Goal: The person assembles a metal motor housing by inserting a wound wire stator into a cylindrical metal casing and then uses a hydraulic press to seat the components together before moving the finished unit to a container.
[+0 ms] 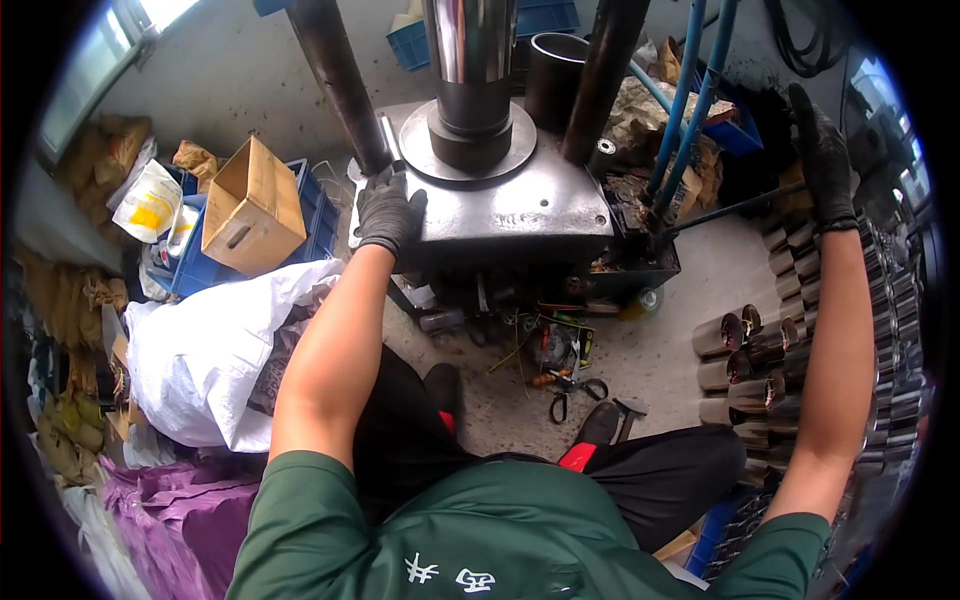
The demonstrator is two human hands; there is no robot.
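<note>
At the left edge of the press's steel table (480,215), my left hand (390,212), in a dark grey glove, has its fingers curled. They close at the lower end of a short shiny metal rod (389,138), beside the left column; the fingertips are partly hidden. A polished ram (467,45) comes down onto a round plate (468,150) on the table. Far to the right, my gloved right hand (825,165) is raised with its fingers stretched upward. Its palm is by the outer end of a dark lever (735,210); whether it touches is unclear.
Metal tubes (720,335) are stacked along the right. Blue hoses (690,110) rise beside the press. Scissors (575,393), a hammer (630,410) and loose tools are on the floor between my feet. At left are a cardboard box (255,215) and a white sack (205,350).
</note>
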